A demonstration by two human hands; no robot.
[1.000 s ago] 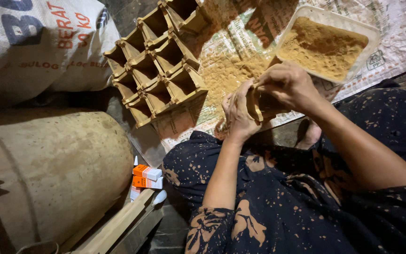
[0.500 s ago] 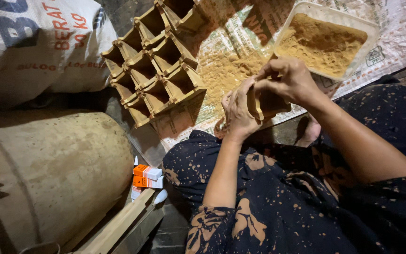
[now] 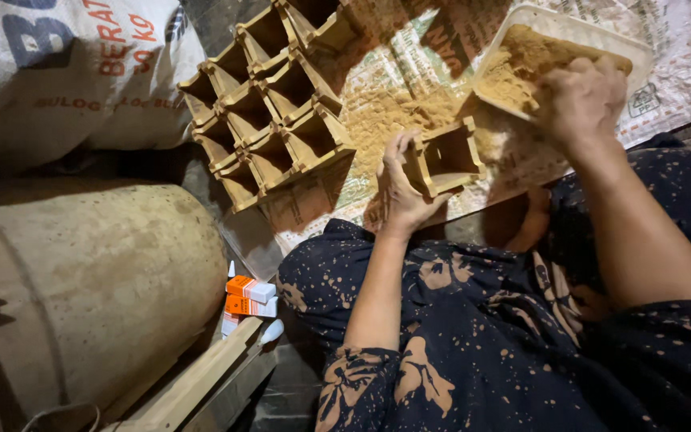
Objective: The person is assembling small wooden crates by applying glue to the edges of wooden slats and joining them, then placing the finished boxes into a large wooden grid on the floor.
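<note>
My left hand (image 3: pixel 400 190) grips a small square wooden box (image 3: pixel 445 156), open side towards me, held just above the printed sheet. My right hand (image 3: pixel 584 98) reaches into a white tray (image 3: pixel 632 48) filled with tan sawdust (image 3: pixel 521 60), its fingers curled down in the powder; whether they hold any is hidden. Loose sawdust (image 3: pixel 377 116) lies spilled on the sheet beside the box.
A cluster of several matching wooden boxes (image 3: pixel 269 104) stands at the upper left of the sheet (image 3: pixel 681 72). A printed sack (image 3: pixel 49 72) lies far left, a big round drum (image 3: pixel 81 288) below it. Small orange cartons (image 3: pixel 249 296) and wooden slats (image 3: pixel 201 384) sit near my knee.
My right hand has left the wooden box and moved up right into the sawdust tray. The left hand now holds the box alone, turned open side up.
</note>
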